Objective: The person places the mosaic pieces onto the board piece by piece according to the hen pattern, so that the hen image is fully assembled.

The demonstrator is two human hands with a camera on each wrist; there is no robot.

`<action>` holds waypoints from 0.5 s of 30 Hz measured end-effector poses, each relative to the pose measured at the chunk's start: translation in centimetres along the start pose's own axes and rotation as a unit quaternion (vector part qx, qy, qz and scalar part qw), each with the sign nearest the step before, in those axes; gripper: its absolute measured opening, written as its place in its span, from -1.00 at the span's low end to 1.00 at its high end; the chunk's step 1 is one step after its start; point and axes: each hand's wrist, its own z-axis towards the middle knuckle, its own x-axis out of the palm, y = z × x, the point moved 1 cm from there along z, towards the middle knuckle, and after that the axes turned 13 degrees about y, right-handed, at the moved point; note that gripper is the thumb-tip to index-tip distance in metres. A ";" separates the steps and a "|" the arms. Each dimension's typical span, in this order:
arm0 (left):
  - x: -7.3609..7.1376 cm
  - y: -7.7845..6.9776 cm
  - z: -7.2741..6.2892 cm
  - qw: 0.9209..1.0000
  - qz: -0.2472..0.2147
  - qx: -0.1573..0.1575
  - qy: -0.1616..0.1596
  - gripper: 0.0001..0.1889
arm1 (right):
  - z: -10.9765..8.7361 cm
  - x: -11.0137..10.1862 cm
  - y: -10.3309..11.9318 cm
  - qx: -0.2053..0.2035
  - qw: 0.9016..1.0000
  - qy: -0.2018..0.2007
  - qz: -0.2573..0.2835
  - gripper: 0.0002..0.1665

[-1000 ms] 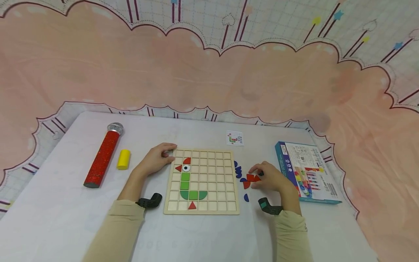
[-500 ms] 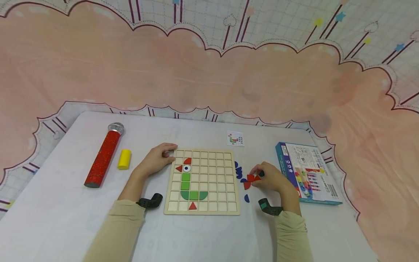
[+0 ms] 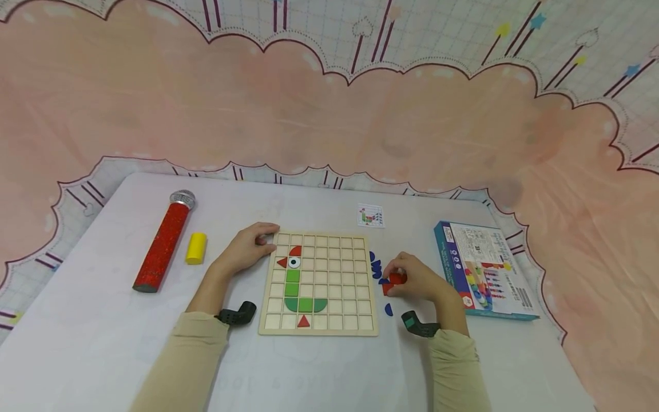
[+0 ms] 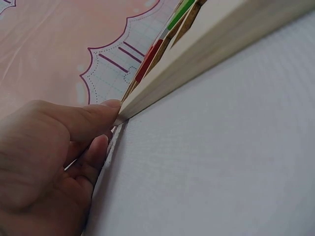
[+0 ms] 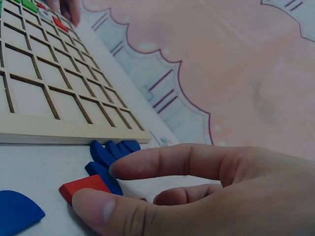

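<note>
My left hand [image 3: 249, 249] holds the upper left corner of a wooden grid board [image 3: 340, 333]. In the left wrist view its thumb [image 4: 106, 113] lies right at the board's corner. Red, green and white pieces sit in the grid, among them a green square [image 3: 292, 276], a white eye piece [image 3: 294, 262] and a red triangle [image 3: 304, 321]. To the right of the board, my right hand [image 3: 419, 277] is over loose pieces. Its thumb [image 5: 96, 209] overlaps a red piece [image 5: 81, 186], and its index fingertip is at a blue piece [image 5: 96, 169]. Other red pieces are partly hidden by the fingers.
Several blue pieces [image 3: 376, 266] lie along the board's right edge, with a blue piece [image 3: 388, 309] nearer me. Behind the board is a picture card [image 3: 370, 216]. A box [image 3: 486, 272] lies at right; a red microphone [image 3: 162, 246] and yellow cylinder [image 3: 195, 248] are at left.
My right hand has shifted left toward the board, and its fingers now cover more of the red pieces, which sit closer together. My left hand has stayed at the board's corner.
</note>
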 end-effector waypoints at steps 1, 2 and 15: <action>0.0 0.0 0.0 1.000 0.000 0.000 0.000 -0.49 | 0.1 0.1 0.0 -0.003 1.000 0.002 0.000 -0.75; 0.0 0.0 -0.1 1.000 -0.001 0.000 0.000 -0.49 | 0.2 0.1 0.1 -0.008 1.000 0.003 -0.004 -0.77; 0.0 -0.1 -0.1 1.000 -0.005 -0.005 0.002 -0.50 | 1.1 0.7 0.8 -0.014 0.999 0.002 -0.046 -0.80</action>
